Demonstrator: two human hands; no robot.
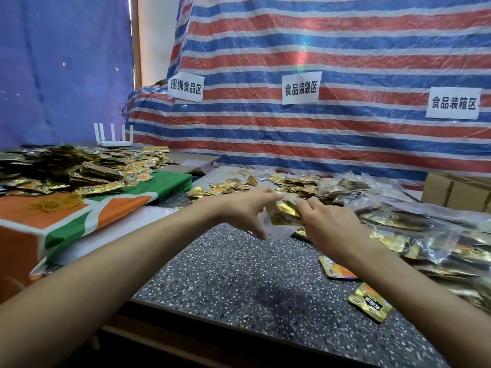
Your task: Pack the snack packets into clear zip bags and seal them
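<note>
Arms (pixel 127 264) stretched over the worktop (pixel 239 282), left hand (pixel 243 208) and right hand (pixel 328 223) both pinching one clear zip bag (pixel 276 231) of snack packets (pixel 286 211).

The table (pixel 239 274) has a dark speckled top. Loose snack packets (pixel 225 187) are scattered along its far side, and filled clear bags (pixel 425 235) are heaped on its right. An orange packet (pixel 336 269) and a gold packet (pixel 370 305) lie singly near the right front. A cloth-covered surface (pixel 79 216) to the left carries another packet heap (pixel 66 168), yellow rubber bands (pixel 57 203) and a white router (pixel 114 142).
</note>
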